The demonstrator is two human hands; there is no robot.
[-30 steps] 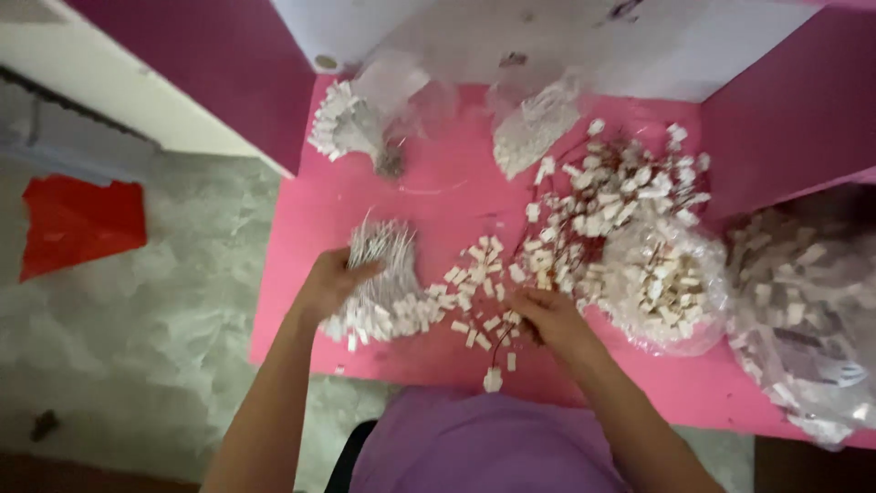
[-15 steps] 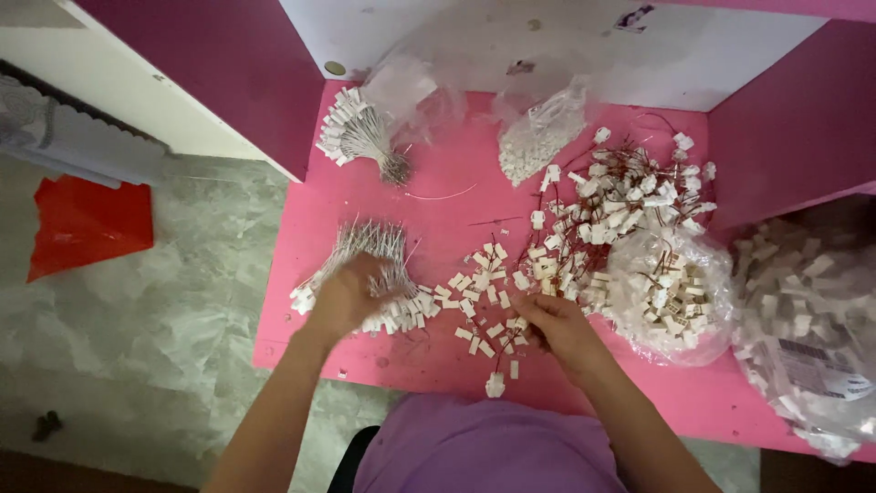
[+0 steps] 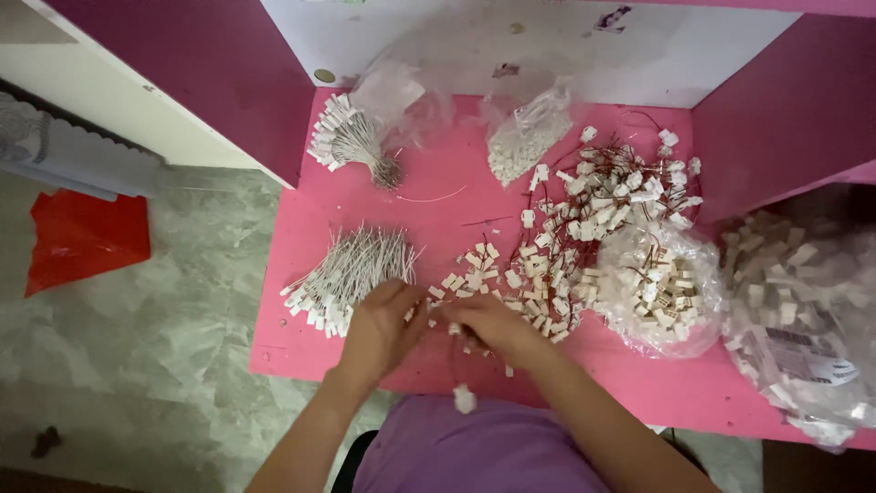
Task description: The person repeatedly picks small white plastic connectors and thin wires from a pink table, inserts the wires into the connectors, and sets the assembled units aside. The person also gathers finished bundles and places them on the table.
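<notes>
Pink tabletop [image 3: 365, 356] set in a booth: magenta side panels left and right, white back panel [image 3: 547, 46]. Grey marbled floor [image 3: 164, 365] to the left, with a red plastic bag [image 3: 87, 237] lying on it.

On the table, biggest first:
- 3 clear bags: a large one at the right edge [image 3: 803, 319] full of white connector housings, a middle one [image 3: 657, 288] with housings and thin red wire, a small one at the back [image 3: 529, 137] with tiny white parts.
- 1 loose heap of white housings on red wires [image 3: 611, 192], back right.
- 2 bundles of white wires with connector ends: one front left [image 3: 351, 274], one back left [image 3: 351, 146] beside crumpled clear film.
- Scatter of loose white housings [image 3: 511, 274] mid-table, too many to count.

Left hand [image 3: 379, 329] and right hand [image 3: 493, 329] meet at the front edge, fingertips together. Fingers curled in, pinching something small between them; can't tell which part. Left hand sits just beside the front-left bundle. One white housing [image 3: 464, 398] lies on the purple shirt below the hands.
</notes>
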